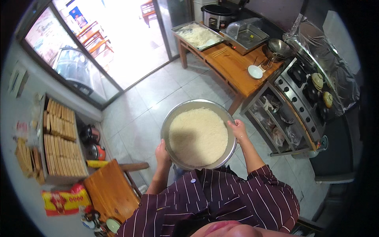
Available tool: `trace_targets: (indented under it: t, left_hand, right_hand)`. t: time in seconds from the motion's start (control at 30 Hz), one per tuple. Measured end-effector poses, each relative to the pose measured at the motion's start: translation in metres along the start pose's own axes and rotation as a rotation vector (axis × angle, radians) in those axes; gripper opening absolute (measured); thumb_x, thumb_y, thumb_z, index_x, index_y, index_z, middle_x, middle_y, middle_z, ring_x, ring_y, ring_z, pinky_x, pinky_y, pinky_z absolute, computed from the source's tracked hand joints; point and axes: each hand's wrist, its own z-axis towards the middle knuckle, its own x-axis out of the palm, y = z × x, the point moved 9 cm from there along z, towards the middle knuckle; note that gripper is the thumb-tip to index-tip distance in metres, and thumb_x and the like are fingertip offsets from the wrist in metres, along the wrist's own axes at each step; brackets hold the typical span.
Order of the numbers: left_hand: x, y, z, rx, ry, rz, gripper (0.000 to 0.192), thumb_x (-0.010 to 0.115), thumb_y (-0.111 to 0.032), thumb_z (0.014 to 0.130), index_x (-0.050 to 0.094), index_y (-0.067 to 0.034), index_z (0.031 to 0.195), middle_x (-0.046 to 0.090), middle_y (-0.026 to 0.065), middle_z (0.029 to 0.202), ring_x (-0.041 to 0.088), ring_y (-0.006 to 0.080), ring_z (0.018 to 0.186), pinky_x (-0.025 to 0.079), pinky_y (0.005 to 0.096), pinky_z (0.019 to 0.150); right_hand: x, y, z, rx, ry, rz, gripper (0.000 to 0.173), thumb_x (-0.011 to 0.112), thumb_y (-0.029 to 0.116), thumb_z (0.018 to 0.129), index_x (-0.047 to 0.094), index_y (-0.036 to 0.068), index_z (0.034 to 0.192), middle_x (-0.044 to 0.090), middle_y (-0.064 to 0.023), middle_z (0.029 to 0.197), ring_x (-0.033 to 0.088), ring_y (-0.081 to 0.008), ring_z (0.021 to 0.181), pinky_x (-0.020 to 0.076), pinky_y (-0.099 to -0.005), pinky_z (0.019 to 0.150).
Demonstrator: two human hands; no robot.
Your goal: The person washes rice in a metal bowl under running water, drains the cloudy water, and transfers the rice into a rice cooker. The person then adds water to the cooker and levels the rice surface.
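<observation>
A large round metal basin (pixel 199 102) is held in front of my body, above the tiled floor. White rice grains (pixel 204 133) fill much of it, with a shadow across their left part. My left hand (pixel 162 152) grips the basin's left rim, thumb on the upper edge. On the opposite side my right hand (pixel 237 130) holds the right rim, its thumb over the edge. The fingers beneath the basin are mostly hidden on both sides.
Ahead right, a wooden table (pixel 228 66) bears a tray of rice (pixel 197 35), a cooker (pixel 217 16) and a white bowl (pixel 255 72). A gas stove (pixel 302 94) stands at right. Left are a wooden table (pixel 114 189), stacked wooden blocks (pixel 60 142) and a glass doorway (pixel 121 86).
</observation>
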Motion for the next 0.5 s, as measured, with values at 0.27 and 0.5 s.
trace_targets:
  t: [0.27, 0.5]
  left_hand:
    - [0.168, -0.064, 0.222, -0.09, 0.283, 0.266, 0.03, 0.061, -0.018, 0.094, 0.062, 0.007, 0.111, 0.068, 0.01, 0.102, 0.064, 0.017, 0.086, 0.052, 0.0301, 0.074]
    - [0.317, -0.109, 0.451, -0.078, 0.29, 0.241, 0.038, 0.05, -0.032, 0.101, 0.065, 0.003, 0.101, 0.067, 0.0058, 0.091, 0.061, 0.0132, 0.08, 0.049, 0.0273, 0.069]
  right_hand:
    - [-0.006, 0.073, 0.173, 0.062, -0.186, 0.272, 0.036, 0.074, 0.014, 0.085, 0.042, 0.015, 0.067, 0.046, 0.0059, 0.065, 0.04, -0.0045, 0.054, 0.0339, -0.025, 0.047]
    - [0.027, 0.095, 0.409, 0.015, -0.216, 0.334, 0.018, 0.068, 0.003, 0.078, 0.052, 0.01, 0.074, 0.054, 0.0015, 0.072, 0.05, -0.0088, 0.061, 0.0415, -0.0271, 0.052]
